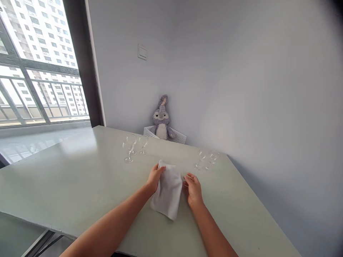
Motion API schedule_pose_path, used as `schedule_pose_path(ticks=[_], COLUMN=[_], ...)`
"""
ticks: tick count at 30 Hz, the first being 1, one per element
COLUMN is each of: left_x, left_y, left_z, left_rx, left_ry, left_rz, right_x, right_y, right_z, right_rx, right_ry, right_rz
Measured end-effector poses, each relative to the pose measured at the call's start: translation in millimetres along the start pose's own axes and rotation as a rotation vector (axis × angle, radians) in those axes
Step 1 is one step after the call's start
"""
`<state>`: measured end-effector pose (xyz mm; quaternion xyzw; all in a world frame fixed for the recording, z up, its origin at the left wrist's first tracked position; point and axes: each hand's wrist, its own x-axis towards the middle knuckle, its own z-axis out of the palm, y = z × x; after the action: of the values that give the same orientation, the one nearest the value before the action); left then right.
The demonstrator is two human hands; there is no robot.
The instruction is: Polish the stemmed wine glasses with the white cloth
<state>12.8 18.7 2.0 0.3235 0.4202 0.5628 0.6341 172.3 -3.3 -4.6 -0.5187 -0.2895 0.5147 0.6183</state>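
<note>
A white cloth [168,192] hangs in the middle of the view, over the pale table [107,185]. My left hand [155,177] is closed on its upper left edge, thumb on the front. Beside the cloth's right edge is my right hand [193,187], its fingers partly curled and apart; a small part of something clear seems to show at its fingertips, too faint to make out. Beyond my left hand stand several stemmed glasses, among them a front one [129,150] and a right one [143,144]. Two more glasses, one at left [201,159] and one at right [212,160], stand beyond my right hand.
A purple plush rabbit [161,121] sits in a white perforated basket [180,136] behind the table's far edge, near the wall corner. The grey wall [254,107] runs along the right. A large window [40,71] is at the left.
</note>
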Motion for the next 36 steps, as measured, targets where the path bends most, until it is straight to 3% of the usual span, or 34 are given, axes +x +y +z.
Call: schedule_pose_path(ticks=[1,3,6,10,13,16,18,21,25,28,32,34,36], left_x=[0,-3,-11,-17,-21,-29,-34,-34,-17,-1,14,21,28], left_y=[0,-2,-12,-18,-10,2,10,18,29,41,57,61,63], left_z=[0.6,5.6,17.0,22.0,18.5,16.8,16.9,15.0,3.2,-12.4,-39.8,-54.3,-67.2], left_rx=[-0.001,0.002,0.006,-0.005,0.141,0.38,0.445,0.361,0.201,0.143,-0.164,-0.309,-0.402], left_ry=[0.008,-0.002,-0.146,-0.319,-0.346,-0.394,-0.414,-0.234,0.243,0.565,0.85,0.887,0.849], left_rz=[0.019,0.046,0.105,0.176,0.286,0.473,0.528,0.604,0.778,0.819,0.603,0.478,0.374], right_x=[-2,-10,-21,-20,-15,-18,-22,-22,-14,-5,6,10,12], right_y=[0,0,4,12,16,16,12,1,-16,-21,-15,-12,-10], right_z=[1,7,16,16,14,16,17,13,-1,-8,-10,-9,-10], right_rx=[-0.022,-0.021,0.075,0.147,0.085,0.024,-0.015,0.007,0.19,0.28,0.266,0.265,0.263], right_ry=[0.033,-0.062,-0.335,-0.36,-0.418,-0.545,-0.589,-0.512,-0.338,-0.237,-0.117,-0.085,-0.078], right_rz=[-0.054,-0.069,0.113,0.244,0.286,0.246,0.231,0.191,0.141,0.117,0.138,0.13,0.11])
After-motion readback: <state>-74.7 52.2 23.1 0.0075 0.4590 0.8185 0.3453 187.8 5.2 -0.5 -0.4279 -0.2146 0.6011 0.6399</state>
